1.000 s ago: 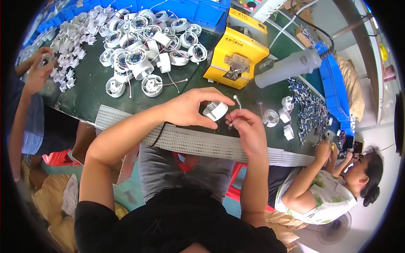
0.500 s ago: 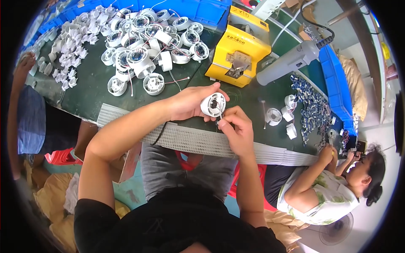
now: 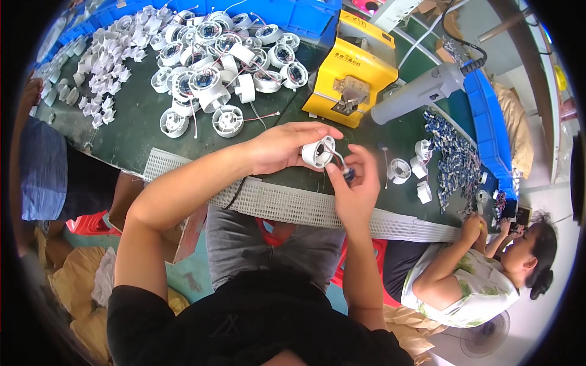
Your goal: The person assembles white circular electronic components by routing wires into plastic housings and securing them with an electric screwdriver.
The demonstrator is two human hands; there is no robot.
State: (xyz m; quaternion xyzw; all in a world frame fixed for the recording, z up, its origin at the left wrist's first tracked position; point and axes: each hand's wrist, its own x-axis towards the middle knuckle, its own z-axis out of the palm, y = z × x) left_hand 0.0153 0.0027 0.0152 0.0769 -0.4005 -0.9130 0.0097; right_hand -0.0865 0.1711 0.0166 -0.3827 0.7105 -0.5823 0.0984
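My left hand (image 3: 278, 148) is closed around a white round plastic housing (image 3: 311, 156), its open side turned to the right. Wires (image 3: 335, 155) run out of the housing to a small dark-blue piece (image 3: 348, 174), which looks like a circuit board. My right hand (image 3: 359, 194) pinches that piece between thumb and fingers, just right of the housing. Both hands are above the near edge of the dark green table (image 3: 287, 113). The inside of the housing is only partly visible.
A heap of white housings with wires (image 3: 207, 79) lies at the back left, beside white petal-shaped parts (image 3: 101, 79). A yellow machine (image 3: 351, 67) and a grey cylindrical tool (image 3: 415, 94) stand ahead. Small circuit boards (image 3: 455, 158) are piled right. A co-worker (image 3: 470, 268) sits at the right.
My left hand and the housing have shifted slightly right, and the housing has turned. My right hand has moved up and right, drawing the wired blue piece away from the housing.
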